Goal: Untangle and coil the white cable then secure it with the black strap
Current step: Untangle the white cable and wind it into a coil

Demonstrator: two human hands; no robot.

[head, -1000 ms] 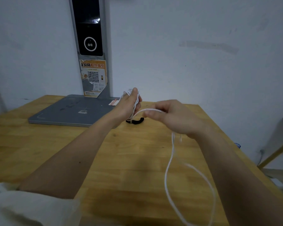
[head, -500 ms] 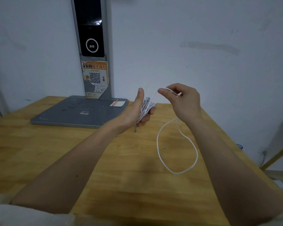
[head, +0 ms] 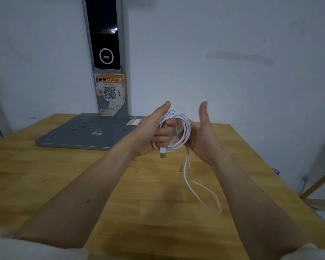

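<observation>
Above the middle of the wooden table [head: 120,184], the left hand [head: 154,130] is gripping the coiled white cable [head: 178,128]; the right hand [head: 203,136], now lower, is cupping the coil's far side, its grip hidden, the hanging loop shorter.

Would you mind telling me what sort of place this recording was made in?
Probably a plain indoor workroom or parcel pick-up corner, though I cannot be sure. A bare wooden table stands against a scuffed white wall, and a grey scanner stand with a QR-code sticker sits at the back.
</observation>
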